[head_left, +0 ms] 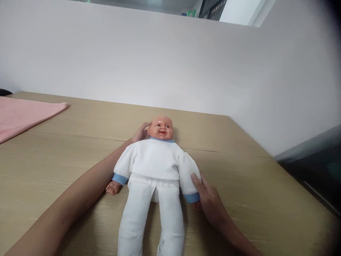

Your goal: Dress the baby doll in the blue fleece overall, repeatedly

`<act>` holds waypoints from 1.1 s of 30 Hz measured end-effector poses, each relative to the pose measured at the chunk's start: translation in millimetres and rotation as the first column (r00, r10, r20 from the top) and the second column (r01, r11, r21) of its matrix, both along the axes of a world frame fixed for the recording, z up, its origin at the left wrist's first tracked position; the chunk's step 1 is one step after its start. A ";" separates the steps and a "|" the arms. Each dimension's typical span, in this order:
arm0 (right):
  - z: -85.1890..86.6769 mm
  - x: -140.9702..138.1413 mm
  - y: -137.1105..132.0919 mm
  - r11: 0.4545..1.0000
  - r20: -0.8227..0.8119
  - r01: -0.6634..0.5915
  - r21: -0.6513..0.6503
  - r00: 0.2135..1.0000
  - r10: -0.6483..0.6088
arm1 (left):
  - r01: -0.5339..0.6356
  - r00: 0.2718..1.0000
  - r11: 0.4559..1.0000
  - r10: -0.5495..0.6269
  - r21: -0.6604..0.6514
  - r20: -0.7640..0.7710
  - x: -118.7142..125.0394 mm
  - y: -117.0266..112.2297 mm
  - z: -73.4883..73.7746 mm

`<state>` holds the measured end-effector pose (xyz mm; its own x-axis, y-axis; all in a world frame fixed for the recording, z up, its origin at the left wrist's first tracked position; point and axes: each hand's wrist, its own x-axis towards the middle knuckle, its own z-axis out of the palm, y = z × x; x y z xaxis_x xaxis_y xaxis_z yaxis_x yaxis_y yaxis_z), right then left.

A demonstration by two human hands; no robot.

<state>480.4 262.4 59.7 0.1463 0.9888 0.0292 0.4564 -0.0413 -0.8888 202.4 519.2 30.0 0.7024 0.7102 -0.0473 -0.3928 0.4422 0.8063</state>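
A bald baby doll [156, 160] in a white fleece top with blue collar and cuffs, and white trousers, lies face up on the wooden table. My left hand [141, 132] cups the side of its head, some of the fingers hidden behind it. Around the doll's sleeved arm, on the right of the view, my right hand [209, 195] is closed, with the thumb on top of the white sleeve. The doll's other arm rests beside my left forearm. Its feet are cut off by the bottom edge.
On the far left of the table [239, 181] lies a folded pink cloth [23, 113]. A pale wall [149, 57] rises behind the table and along the right, with an opening at the top. Beyond the table's right edge is a dark object [317, 170], unclear.
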 end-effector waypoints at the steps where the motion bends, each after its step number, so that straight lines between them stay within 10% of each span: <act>1: -0.9 -0.2 -0.8 1.000 0.011 -0.002 -0.005 1.000 0.002 | -0.005 1.000 1.000 0.005 0.003 0.000 0.6 -1.5 0.8; 33: -1.5 7.2 2.8 0.993 0.125 -0.112 -0.024 0.986 0.114 | -0.113 0.993 0.975 0.118 0.190 -0.017 9.3 -13.1 4.8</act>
<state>487.6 265.2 58.2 0.0294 0.9993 0.0235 0.5670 0.0027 -0.8237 211.7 506.1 34.8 0.6156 0.7843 0.0770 -0.4087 0.2342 0.8821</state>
